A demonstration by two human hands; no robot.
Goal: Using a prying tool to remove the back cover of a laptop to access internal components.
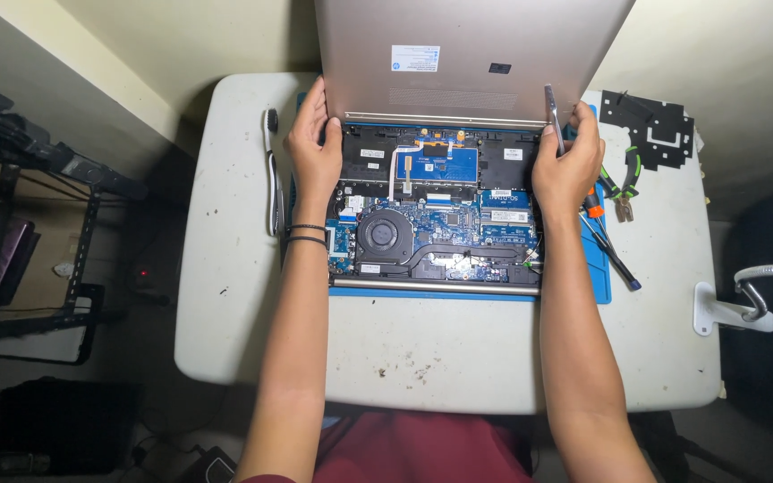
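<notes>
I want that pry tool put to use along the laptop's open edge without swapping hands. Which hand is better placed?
Probably the right hand: it already holds the metal pry tool at the silver cover; the left hand only grips the cover's other edge.

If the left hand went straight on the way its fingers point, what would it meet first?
The left hand points away from the person, its fingers already on the edge of the raised bottom cover of the open laptop. Going on, it would meet that cover first, though depth is hard to judge.
</notes>
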